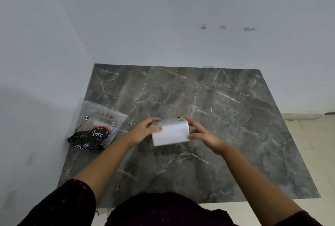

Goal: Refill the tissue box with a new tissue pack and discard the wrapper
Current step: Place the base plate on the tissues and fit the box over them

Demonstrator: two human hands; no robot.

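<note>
A white block of tissues (171, 133) with a greyish top is held just above the dark marble table (217, 117), near its middle. My left hand (145, 130) grips its left end, thumb across the front edge. My right hand (201, 133) holds its right end with the fingers curled around the side. At the table's left edge lies a clear plastic wrapper (103, 115) with red print, partly over a black Dove pack (90, 138). Whether the white block is the tissue box or a bare tissue stack cannot be told.
White walls close off the table at the back and along the left. The table's right edge drops to a pale tiled floor (311, 144). My dark sleeves and clothing fill the bottom of the view.
</note>
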